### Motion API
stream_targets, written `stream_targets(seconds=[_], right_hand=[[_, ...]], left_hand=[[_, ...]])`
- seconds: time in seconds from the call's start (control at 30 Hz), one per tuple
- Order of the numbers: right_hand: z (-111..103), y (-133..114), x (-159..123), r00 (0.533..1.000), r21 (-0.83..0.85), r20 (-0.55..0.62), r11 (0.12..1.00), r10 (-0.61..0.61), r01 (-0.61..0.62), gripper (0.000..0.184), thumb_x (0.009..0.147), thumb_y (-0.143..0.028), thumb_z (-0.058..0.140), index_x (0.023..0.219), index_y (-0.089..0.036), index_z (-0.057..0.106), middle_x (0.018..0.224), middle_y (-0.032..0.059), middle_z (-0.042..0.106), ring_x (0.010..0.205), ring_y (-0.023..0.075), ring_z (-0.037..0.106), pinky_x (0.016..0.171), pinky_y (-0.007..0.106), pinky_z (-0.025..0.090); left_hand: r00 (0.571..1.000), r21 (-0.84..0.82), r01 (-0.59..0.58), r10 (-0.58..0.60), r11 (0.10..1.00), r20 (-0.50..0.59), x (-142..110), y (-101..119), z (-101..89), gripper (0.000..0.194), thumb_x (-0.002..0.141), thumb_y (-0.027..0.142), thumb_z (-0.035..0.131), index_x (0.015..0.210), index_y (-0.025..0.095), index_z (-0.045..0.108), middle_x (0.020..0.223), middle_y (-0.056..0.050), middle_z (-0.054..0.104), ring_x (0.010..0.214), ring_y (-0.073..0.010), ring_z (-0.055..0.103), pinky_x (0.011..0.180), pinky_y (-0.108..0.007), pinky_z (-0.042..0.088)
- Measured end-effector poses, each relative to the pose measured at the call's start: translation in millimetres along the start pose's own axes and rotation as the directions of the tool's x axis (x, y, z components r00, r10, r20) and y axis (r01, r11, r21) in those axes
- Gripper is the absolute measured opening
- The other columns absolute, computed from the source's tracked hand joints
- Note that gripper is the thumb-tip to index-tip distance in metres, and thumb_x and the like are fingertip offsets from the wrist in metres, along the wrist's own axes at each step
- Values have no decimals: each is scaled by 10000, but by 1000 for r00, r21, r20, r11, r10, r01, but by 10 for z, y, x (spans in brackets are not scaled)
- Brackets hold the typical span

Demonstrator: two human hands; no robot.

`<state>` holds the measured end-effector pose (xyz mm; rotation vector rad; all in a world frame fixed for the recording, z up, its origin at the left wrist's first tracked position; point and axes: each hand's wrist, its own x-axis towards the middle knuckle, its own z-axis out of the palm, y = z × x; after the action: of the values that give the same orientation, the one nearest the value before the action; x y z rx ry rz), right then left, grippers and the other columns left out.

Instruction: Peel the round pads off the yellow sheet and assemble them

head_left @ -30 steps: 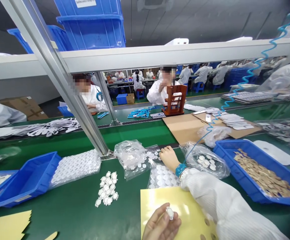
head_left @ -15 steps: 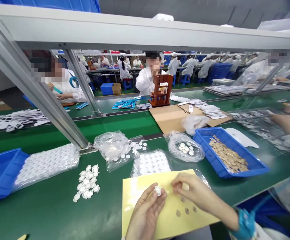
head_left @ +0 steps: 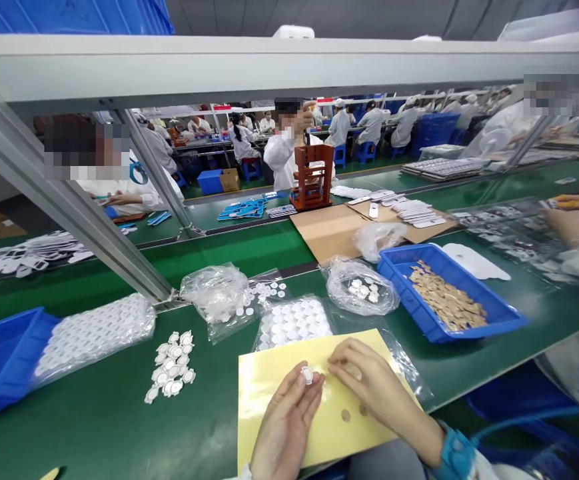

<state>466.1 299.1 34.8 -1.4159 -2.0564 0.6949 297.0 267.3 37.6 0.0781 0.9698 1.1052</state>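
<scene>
1. Head cam, the only feed I've got. Left hand (head_left: pixel 286 420) sits over the yellow backing sheet (head_left: pixel 269 407), thumb and fingertips pinching a small white round part (head_left: pixel 308 375).
2. Right hand (head_left: pixel 374 380) is just beside it, fingers (head_left: pixel 342 357) pressed together and curled onto the sheet. Can't tell if they hold anything. Blue wrist strap (head_left: pixel 456 457) on that wrist.
3. Round tan spots (head_left: pixel 345 415) on the sheet below the right hand.
4. On the green bench mat (head_left: pixel 119 427): loose white parts (head_left: pixel 169 367) left of the sheet, white discs on film (head_left: pixel 294 323) beyond it, clear bag of white parts (head_left: pixel 359 290), blue tray of tan pieces (head_left: pixel 444 293).
5. Co-worker's hand (head_left: pixel 569 223) far right, well apart from mine.
</scene>
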Motion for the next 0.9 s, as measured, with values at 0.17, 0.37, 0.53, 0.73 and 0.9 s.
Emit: stream_targets(seconds=[0.17, 0.37, 0.53, 0.73, 0.9], right_hand=[[229, -85, 584, 1000, -60, -6, 998, -20, 20, 107, 858, -169, 544, 918, -210, 622, 956, 23, 638, 890, 164, 611, 787, 265, 471], [510, -194, 995, 996, -174, 36, 981, -76, 81, 80, 840, -210, 593, 877, -167, 649, 918, 56, 648, 877, 199, 608, 793, 333, 461], [539, -156, 1079, 991, -193, 40, 972, -130, 135, 135, 902, -204, 521, 824, -151, 617, 857, 20, 641, 846, 159, 597, 821, 355, 451], [302, -377, 889, 995, -65, -48, 994, -89, 86, 278, 970, -242, 341, 809, -180, 560, 757, 21, 619, 687, 139, 581, 638, 242, 466], [125, -836, 384, 946, 135, 125, 950, -298, 281, 218, 932, -249, 485, 738, -209, 576, 738, -25, 630, 702, 109, 594, 637, 186, 476]], left_hand=[[1000, -59, 18, -16, 998, 22, 17, -12, -43, 266, 797, 125, 628, 1057, 107, 574, 935, -131, 755, 1059, -270, 644, 1027, -372, 428], [999, -133, 34, -32, 991, 18, 51, 4, -98, 196, 807, 122, 610, 1003, 115, 609, 868, -111, 765, 990, -247, 679, 1001, -361, 431], [998, -158, 64, -62, 985, 18, 70, 9, -131, 196, 811, 122, 605, 1007, 111, 610, 849, -115, 764, 936, -234, 699, 946, -337, 462], [1000, -343, 9, -17, 939, -20, 19, 140, -155, 173, 819, 152, 603, 986, 127, 639, 902, -126, 750, 1006, -243, 673, 950, -351, 483], [998, -500, -41, 62, 865, 25, -133, 413, -18, 191, 884, 148, 493, 922, 173, 678, 870, -76, 741, 957, -184, 684, 857, -293, 528]])
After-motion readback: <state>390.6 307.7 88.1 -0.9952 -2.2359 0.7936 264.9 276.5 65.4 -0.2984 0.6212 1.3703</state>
